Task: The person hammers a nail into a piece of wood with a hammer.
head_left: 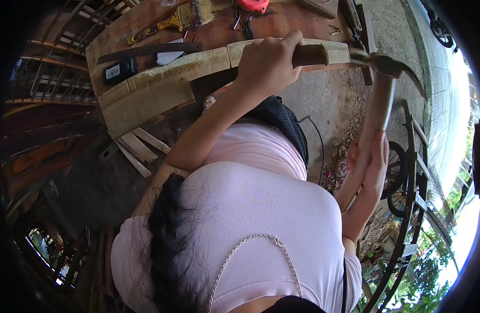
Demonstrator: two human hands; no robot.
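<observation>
My left hand is closed round a short wooden handle, above a long pale wooden strip at the bench edge. A dark, flat shape shows beside my left wrist; whether it joins the handle is unclear. At the right, my right hand is wrapped round the lower shaft of a claw hammer. The hammer head is up at the right end of the strip, its curved claw pointing right. Whether its face touches anything is hard to tell.
On the reddish bench lie a paintbrush, a red tape measure, a black item with a label, a dark curved bar and some nails. Wood offcuts lie below left. A wheel and metal frame stand right.
</observation>
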